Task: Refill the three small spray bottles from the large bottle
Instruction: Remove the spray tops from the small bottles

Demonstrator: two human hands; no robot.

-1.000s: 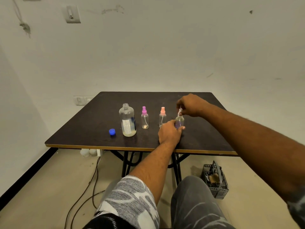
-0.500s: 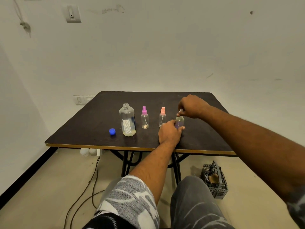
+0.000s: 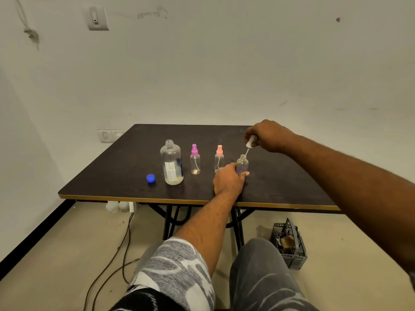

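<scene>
Head view: small clear plastic spray bottle [image 3: 242, 165], neck open, upright on dark table [image 3: 280, 180], left hand [image 3: 229, 179] curled round its base. Right hand [image 3: 268, 135] pinches white spray head [image 3: 250, 141] above, dip tube still entering neck. Large clear bottle [image 3: 171, 163], uncapped, holds shallow pale liquid; blue cap [image 3: 150, 178] beside.
</scene>
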